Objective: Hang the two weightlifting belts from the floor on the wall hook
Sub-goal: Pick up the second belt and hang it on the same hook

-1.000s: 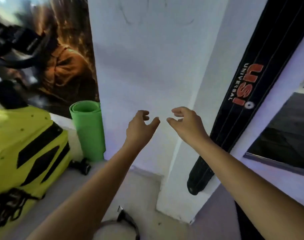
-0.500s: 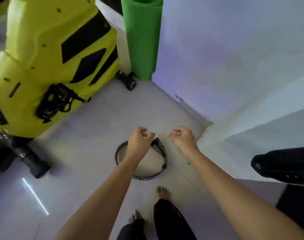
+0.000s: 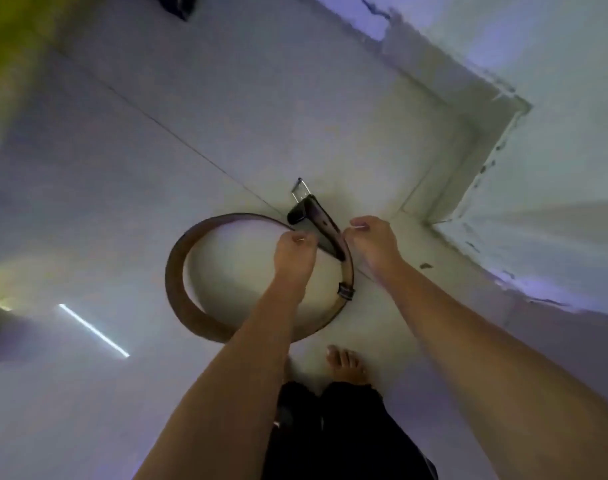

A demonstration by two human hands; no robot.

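Note:
A brown leather weightlifting belt (image 3: 177,289) lies coiled in a ring on the pale floor, its metal buckle (image 3: 301,190) and dark strap end at the far side. My left hand (image 3: 292,258) hangs over the ring's far rim with thumb and forefinger pinched right at the belt's edge; whether it grips is unclear. My right hand (image 3: 375,244) is just to the right of the overlapping strap, fingers loosely curled and holding nothing. No second belt and no wall hook are in view.
The base of a white wall corner (image 3: 468,209) juts out close on the right. A blurred yellow machine (image 3: 1,46) fills the top left. My bare foot (image 3: 344,362) and black trousers (image 3: 347,431) are just below the belt.
The view has swung from the wall down to the floor and come much closer to the belt. Both hands have dropped to the belt's far rim.

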